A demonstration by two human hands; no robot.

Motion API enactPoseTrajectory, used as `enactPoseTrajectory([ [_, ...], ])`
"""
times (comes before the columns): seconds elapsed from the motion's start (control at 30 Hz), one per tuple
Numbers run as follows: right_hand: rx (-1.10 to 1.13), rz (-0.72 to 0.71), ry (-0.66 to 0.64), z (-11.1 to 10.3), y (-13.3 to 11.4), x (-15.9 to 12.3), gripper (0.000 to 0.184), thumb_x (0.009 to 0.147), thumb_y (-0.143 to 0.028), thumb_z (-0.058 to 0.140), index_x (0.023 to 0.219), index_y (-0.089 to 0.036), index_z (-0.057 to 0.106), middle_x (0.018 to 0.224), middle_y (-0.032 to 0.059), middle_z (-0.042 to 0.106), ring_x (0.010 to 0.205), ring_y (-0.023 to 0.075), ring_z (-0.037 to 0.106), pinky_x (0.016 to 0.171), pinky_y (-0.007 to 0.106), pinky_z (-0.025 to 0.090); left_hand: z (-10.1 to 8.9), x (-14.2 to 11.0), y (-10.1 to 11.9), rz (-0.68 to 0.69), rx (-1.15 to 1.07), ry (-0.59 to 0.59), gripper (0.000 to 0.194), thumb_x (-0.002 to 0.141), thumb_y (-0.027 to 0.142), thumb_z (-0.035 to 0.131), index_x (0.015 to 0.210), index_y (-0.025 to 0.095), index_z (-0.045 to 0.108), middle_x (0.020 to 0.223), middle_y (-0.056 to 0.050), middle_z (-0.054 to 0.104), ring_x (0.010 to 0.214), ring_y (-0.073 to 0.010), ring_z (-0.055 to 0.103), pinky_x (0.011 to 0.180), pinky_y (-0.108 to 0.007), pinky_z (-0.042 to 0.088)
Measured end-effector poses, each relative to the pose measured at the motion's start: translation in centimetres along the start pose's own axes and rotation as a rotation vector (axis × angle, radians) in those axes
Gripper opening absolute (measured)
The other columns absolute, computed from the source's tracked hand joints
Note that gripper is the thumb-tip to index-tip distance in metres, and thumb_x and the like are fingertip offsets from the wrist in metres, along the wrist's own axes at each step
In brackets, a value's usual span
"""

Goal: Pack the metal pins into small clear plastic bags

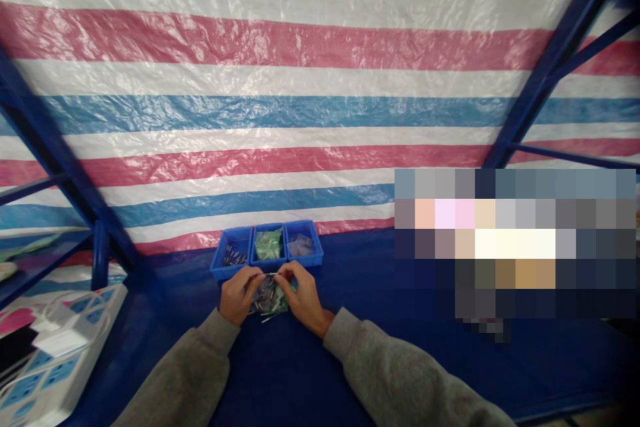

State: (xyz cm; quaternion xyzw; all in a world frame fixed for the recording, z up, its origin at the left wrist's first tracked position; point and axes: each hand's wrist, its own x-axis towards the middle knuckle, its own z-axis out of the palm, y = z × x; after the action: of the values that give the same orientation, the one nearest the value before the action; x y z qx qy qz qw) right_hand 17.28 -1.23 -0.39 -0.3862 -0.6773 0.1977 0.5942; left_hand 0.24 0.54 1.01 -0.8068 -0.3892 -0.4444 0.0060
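Observation:
My left hand (242, 295) is closed in a pinch on one end of a thin, light-coloured rod (271, 273). At its other end, the fingertips of my right hand (303, 293) are also pressed together on it. Under and between both hands lies a loose pile of small parts (269, 297), with slim metallic pieces, clear plastic and some green among them. One slender pale stick (270, 317) lies at the pile's near edge. The rod's exact kind is too small to make out.
Just beyond my hands stand three joined blue bins: the left bin (216, 265) holds slim metallic pieces, the middle one a green bag (269, 244), the right one clear bags (301, 245). A white power strip (75, 373) with cables is at left. Pixelation hides the right side.

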Motion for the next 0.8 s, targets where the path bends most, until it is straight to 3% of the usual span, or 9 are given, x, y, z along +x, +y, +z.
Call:
enactPoseTrajectory([
  [0.8,0.017,0.039,-0.034,0.09,0.38,-0.08,0.009,0.087,-0.021,0.049,0.080,-0.017,0.054,0.075,0.0004,0.055,0.068,0.0125,0.051,0.065,0.023,0.039,-0.07,0.09,0.13,0.011,-0.060,0.023,0.012,0.084,0.021,0.051,0.078,0.016,0.060,0.072,-0.002,0.063,0.068,-0.0121,0.060,0.067,-0.021,0.046],
])
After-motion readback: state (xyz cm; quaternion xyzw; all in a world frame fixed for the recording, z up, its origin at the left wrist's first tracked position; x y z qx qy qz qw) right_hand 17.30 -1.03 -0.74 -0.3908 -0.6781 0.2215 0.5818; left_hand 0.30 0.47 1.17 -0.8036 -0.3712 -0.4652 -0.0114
